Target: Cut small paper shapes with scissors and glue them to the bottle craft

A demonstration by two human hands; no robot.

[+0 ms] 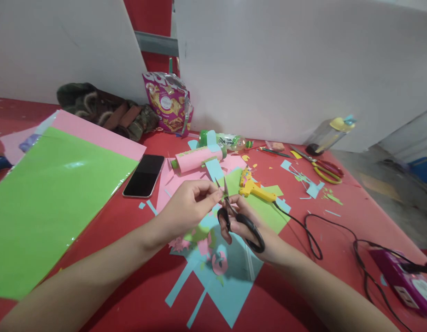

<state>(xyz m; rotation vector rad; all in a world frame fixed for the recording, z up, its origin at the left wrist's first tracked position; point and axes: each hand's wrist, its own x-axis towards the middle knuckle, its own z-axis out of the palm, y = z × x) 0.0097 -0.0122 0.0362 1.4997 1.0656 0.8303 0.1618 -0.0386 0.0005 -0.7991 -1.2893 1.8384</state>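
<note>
Black-handled scissors [254, 233] are in my right hand [248, 214], with fingers through the loops and the blades parted, pointing away from me. My left hand [195, 200] is closed in a pinch beside the blades; a tiny green bit seems to show near its fingertips, too small to name. Below both hands lie a light blue paper sheet [230, 295], pink and green paper scraps and a pink paper ring [219, 263]. Just beyond the hands rests a bottle wrapped in pink paper [195, 160] with blue paper pieces by it.
A yellow glue gun [256, 190] lies to the right, its black cord running to a purple power strip [403, 281]. A phone [144, 175] and green paper in a clear sleeve [61, 198] lie left. Behind are a snack bag [170, 103], red-yellow scissors [327, 170] and a clear bottle [330, 133].
</note>
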